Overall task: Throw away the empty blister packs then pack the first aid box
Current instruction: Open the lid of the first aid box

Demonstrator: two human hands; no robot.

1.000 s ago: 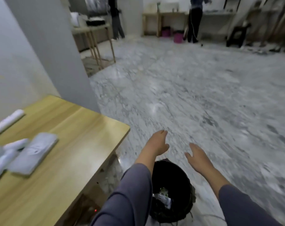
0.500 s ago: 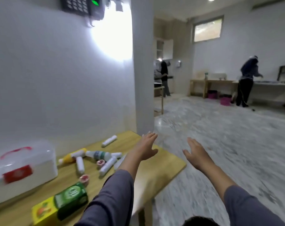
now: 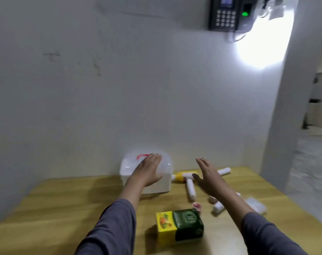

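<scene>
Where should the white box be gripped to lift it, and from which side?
Probably by the red handle on the lid, coming from above: the box stands upright, seemingly closed, and the handle lies on top, right by the left hand.

One white plastic box with a red handle [image 3: 165, 181]; to its right, three white cylindrical rolls [image 3: 191, 188], one yellow bottle [image 3: 181, 176], one green-and-yellow carton [image 3: 180, 225].

Dim room, glare patch upper right on wall [image 3: 156, 89], motion blur throughout
</scene>
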